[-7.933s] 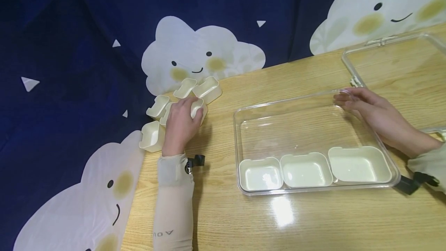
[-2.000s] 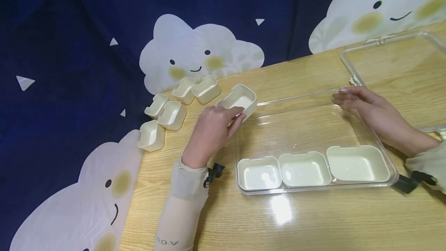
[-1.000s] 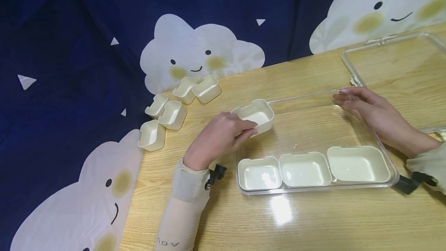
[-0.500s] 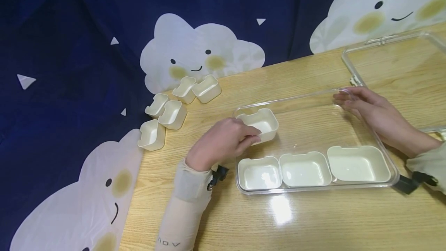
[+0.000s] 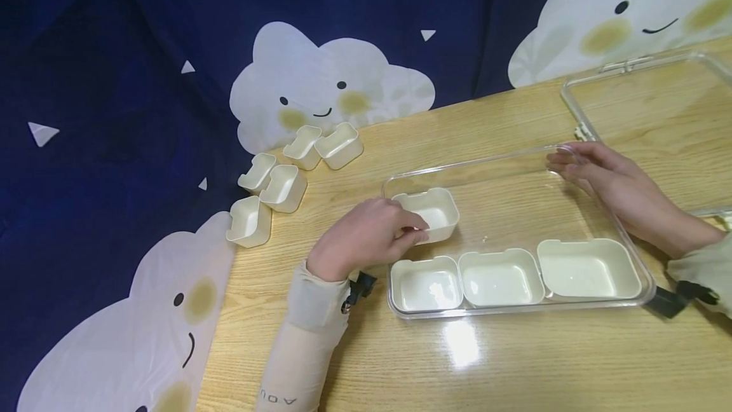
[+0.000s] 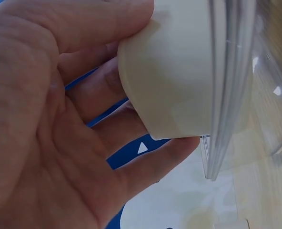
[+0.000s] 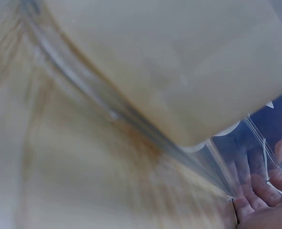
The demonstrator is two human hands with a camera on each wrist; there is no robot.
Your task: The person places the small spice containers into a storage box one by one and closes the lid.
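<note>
In the head view my left hand (image 5: 372, 234) pinches the near left wall of a small cream bin (image 5: 437, 212), thumb outside and fingers over the rim. This bin is inside the back left part of a clear plastic box (image 5: 503, 208), nearly level; I cannot tell whether it touches the bottom. Along the box's front side stand three cream bins: left (image 5: 426, 285), middle (image 5: 502, 278) and right (image 5: 589, 269). My right hand (image 5: 620, 189) rests against the box's far right corner, its fingers fairly straight. The left wrist view shows the held bin (image 6: 174, 76) beside the clear wall.
Several more cream bins stand at the table's back left, among them one with a notched rim (image 5: 250, 222) and one farther back (image 5: 340, 146). A clear lid (image 5: 577, 103) lies behind the box at right. A dark cloud-print curtain (image 5: 469, 18) borders the wooden table (image 5: 515, 361).
My left hand has taken a cream bin from the back left group, carried it right over the box's rim and lowered it inside. The right hand has stayed at the corner.
</note>
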